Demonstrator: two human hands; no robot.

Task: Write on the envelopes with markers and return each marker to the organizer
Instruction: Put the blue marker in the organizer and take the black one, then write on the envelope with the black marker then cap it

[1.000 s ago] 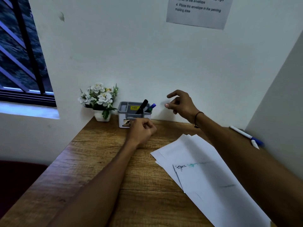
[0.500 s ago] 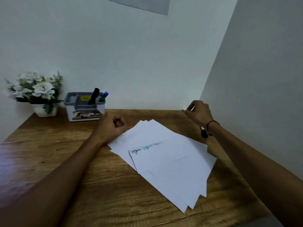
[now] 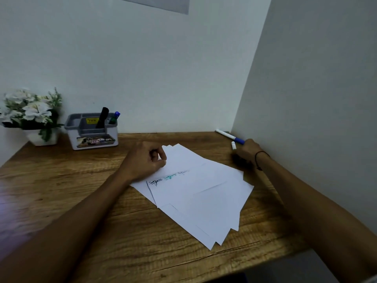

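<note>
Several white envelopes (image 3: 204, 193) lie fanned out on the wooden desk; the top one carries black, green and faint blue writing near its upper left corner. My left hand (image 3: 145, 161) rests as a loose fist on the stack's upper left corner, with nothing visible in it. My right hand (image 3: 247, 153) is by the right wall, fingers curled at the blue end of a white-and-blue marker (image 3: 227, 135) lying on the desk; a grip does not show. A small white piece (image 3: 233, 145) sits just beside the fingers. The grey organizer (image 3: 81, 129) at the back left holds a black marker (image 3: 102, 117) and a blue-capped one (image 3: 114, 117).
A white pot of artificial flowers (image 3: 30, 113) stands left of the organizer. Walls close the desk (image 3: 61, 180) at the back and on the right. A printed sheet (image 3: 155, 3) hangs on the back wall. The desk's front edge runs at the lower right.
My right hand has gone from beside the organizer across to the marker at the right wall. My left hand drew back from the organizer onto the envelopes. The view swung right.
</note>
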